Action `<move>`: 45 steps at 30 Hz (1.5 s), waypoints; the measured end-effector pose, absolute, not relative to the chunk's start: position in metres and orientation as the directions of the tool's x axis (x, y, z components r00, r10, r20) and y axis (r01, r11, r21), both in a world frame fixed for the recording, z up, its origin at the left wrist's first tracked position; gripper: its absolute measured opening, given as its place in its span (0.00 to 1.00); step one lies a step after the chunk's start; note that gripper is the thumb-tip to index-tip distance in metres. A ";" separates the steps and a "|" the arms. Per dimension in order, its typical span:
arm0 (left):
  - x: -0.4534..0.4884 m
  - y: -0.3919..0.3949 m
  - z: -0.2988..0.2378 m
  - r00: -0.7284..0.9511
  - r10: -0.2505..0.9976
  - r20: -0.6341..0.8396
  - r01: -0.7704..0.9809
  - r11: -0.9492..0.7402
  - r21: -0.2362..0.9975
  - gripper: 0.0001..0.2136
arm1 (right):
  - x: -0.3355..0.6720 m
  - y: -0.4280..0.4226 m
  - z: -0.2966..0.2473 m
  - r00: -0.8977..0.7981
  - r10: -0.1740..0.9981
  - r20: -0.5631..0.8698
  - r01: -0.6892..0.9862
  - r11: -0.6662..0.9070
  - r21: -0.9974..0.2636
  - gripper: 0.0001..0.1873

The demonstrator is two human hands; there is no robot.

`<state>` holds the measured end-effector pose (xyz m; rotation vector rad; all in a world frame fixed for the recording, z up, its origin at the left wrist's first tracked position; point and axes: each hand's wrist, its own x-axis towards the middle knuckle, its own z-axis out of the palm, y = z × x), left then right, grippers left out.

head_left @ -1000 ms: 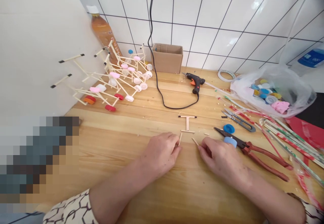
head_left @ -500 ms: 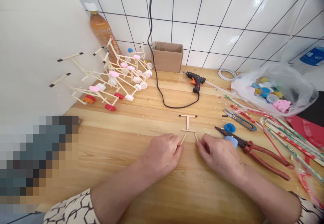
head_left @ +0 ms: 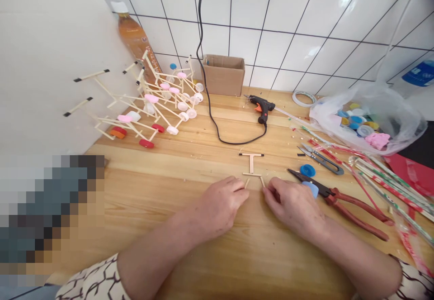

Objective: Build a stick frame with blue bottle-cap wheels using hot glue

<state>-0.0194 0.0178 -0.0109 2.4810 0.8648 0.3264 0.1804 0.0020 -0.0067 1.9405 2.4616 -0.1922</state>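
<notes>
- Left hand [head_left: 222,205]: fingers narrow, holding left stick [head_left: 247,183] near its end.
- Right hand [head_left: 293,202]: fingers narrow, holding right stick [head_left: 262,182].
- Stick frame [head_left: 251,164]: flat on table [head_left: 162,173], 12 o'clock from the gap between hands; contact with right stick unclear to me.
- Pliers [head_left: 339,197]: 3 o'clock of right hand.

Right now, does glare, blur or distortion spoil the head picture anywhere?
All in the head view: glare whitens patches of the tiled wall at upper right; the amber bottle leans, probably from wide-angle distortion; the lower left is pixelated; shadows around the left hand and right hand are soft; their thin sticks look fairly sharp.
</notes>
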 end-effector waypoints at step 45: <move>-0.021 0.019 -0.015 0.738 0.669 0.089 0.575 -0.693 0.435 0.10 | 0.187 0.001 -0.010 -0.281 0.959 0.033 0.935 0.281 -0.214 0.11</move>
